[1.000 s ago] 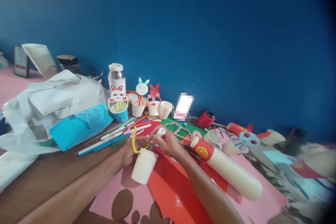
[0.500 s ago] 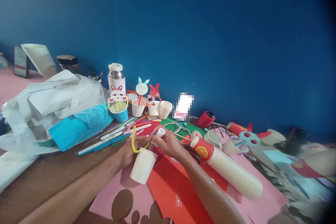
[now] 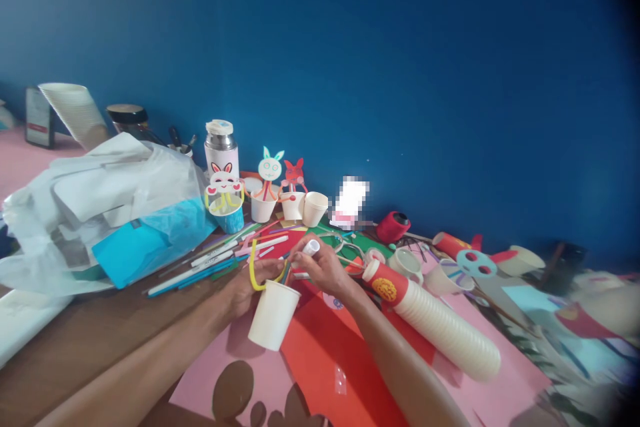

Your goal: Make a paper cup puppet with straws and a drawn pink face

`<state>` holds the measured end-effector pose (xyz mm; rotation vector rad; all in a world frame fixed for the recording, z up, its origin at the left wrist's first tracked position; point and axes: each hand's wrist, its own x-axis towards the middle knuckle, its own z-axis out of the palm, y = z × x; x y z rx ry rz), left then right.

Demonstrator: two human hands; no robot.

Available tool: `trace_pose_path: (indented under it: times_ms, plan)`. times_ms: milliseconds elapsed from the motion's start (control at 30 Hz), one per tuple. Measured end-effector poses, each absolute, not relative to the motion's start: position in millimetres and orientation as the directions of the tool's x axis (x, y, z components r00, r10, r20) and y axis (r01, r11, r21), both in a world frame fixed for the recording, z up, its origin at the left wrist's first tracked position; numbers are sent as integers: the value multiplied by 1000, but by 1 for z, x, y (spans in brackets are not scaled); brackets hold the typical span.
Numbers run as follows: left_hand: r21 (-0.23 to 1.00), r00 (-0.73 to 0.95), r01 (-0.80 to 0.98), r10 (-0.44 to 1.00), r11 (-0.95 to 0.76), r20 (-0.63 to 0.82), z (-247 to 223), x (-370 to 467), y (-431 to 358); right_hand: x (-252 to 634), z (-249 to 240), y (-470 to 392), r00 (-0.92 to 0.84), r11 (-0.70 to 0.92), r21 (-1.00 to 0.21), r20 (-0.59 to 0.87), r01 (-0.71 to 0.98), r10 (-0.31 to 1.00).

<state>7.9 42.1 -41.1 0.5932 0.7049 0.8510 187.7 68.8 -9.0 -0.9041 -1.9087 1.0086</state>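
My left hand point(image 3: 249, 288) is closed at the rim of a white paper cup point(image 3: 274, 317), which tilts above pink paper. A bent yellow strip point(image 3: 254, 267) rises beside the thumb, at the cup's edge. Thin coloured strips point(image 3: 286, 276) show at the mouth of the cup; where they end inside is hidden. My right hand point(image 3: 323, 268) is just right of the mouth, fingers wrapped round a white round-ended tube point(image 3: 312, 247) that looks like a marker or glue stick. Its lower end is hidden by the fingers.
Pens point(image 3: 210, 259) lie left. Behind stand cups with paper rabbit figures point(image 3: 271, 169), a flask point(image 3: 221, 143) and red thread point(image 3: 393, 227). A cup stack point(image 3: 445, 328) lies right, a plastic bag point(image 3: 50, 213) left. Red paper point(image 3: 335, 353) and cut pink paper point(image 3: 200, 383) lie in front.
My right hand has shifted slightly right and up with the white tube, a little away from the left fingers. My left hand and the cup are almost where they were.
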Motion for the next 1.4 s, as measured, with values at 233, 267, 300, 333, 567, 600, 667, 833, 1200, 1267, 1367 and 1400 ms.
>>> trace_pose_path:
  times_ms: [233,267,300,333,567,600,667,833,1200,1267,1367,1400]
  plan:
    - [702,472,-477,828,529,-303,-45,8,45,179,-4,61,-475,442,-884,326,154,817]
    - [702,471,-482,831,524,-297,-46,8,45,179,-5,62,-463,453,-879,342,152,818]
    - [701,472,-486,832,522,-293,-47,8,45,180,-6,63,-452,464,-873,356,153,818]
    - [700,476,-485,830,524,-291,-47,8,45,180,-7,64,-443,472,-867,364,159,819]
    - [706,468,-476,831,525,-302,-43,8,41,186,-7,67,-446,458,-856,321,240,835]
    - [706,463,-478,833,522,-303,-42,8,42,185,-7,65,-466,451,-863,310,229,829]
    - [705,462,-480,834,521,-302,-42,9,42,182,-5,62,-495,435,-878,292,201,818]
    - [714,451,-477,840,512,-300,-41,9,43,177,-8,60,-462,433,-888,322,155,826]
    - [732,463,-463,841,500,-282,-48,7,44,184,-8,67,-429,442,-875,327,199,842]
    - [733,472,-462,839,498,-272,-49,7,45,181,-6,64,-460,419,-894,309,157,833]
    - [736,468,-467,843,491,-265,-50,8,45,177,-6,62,-451,415,-903,326,112,831]
    - [737,464,-468,845,488,-265,-51,8,45,176,-7,62,-432,432,-895,348,111,832]
